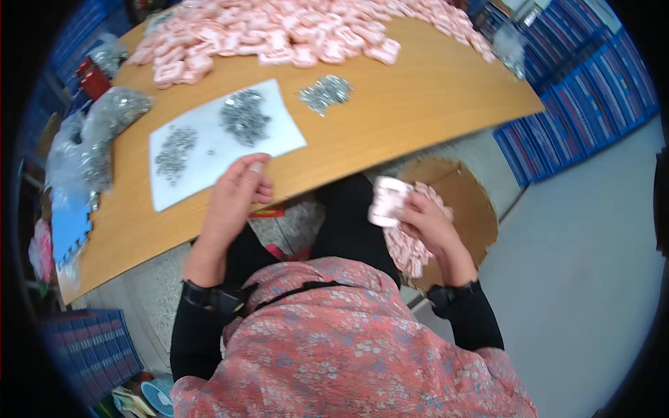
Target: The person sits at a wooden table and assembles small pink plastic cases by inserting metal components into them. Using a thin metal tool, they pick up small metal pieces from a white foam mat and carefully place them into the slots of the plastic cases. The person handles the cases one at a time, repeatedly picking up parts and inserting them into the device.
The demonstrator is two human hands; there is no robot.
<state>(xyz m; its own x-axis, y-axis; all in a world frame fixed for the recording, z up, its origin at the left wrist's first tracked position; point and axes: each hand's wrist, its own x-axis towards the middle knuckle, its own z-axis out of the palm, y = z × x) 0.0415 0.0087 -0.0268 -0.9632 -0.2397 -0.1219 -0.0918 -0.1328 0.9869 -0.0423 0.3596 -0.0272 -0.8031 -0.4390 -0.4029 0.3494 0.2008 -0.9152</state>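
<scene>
My right hand [426, 221] grips a pale pink plastic piece [387, 200], slightly blurred, between thumb and fingers. It hovers over a round-edged cardboard box [479, 209] holding many similar pink pieces [408, 249]. At the table's near edge, my left hand [240, 187] has its thumb and fingers pressed together; whatever may be between them is too small to tell. Just beyond it lies a white sheet [198, 188] bearing two heaps of small metal parts, a smaller heap [175, 153] and a larger heap [244, 117]. Right of the sheet are silvery flat metal pieces [326, 93].
A wide pile of pink pieces [279, 38] covers the far side of the wooden table [418, 104]. Clear bags of metal parts [111, 115] and a blue foam mat [70, 223] lie at its left end. Blue bin racks [578, 111] stand to the right.
</scene>
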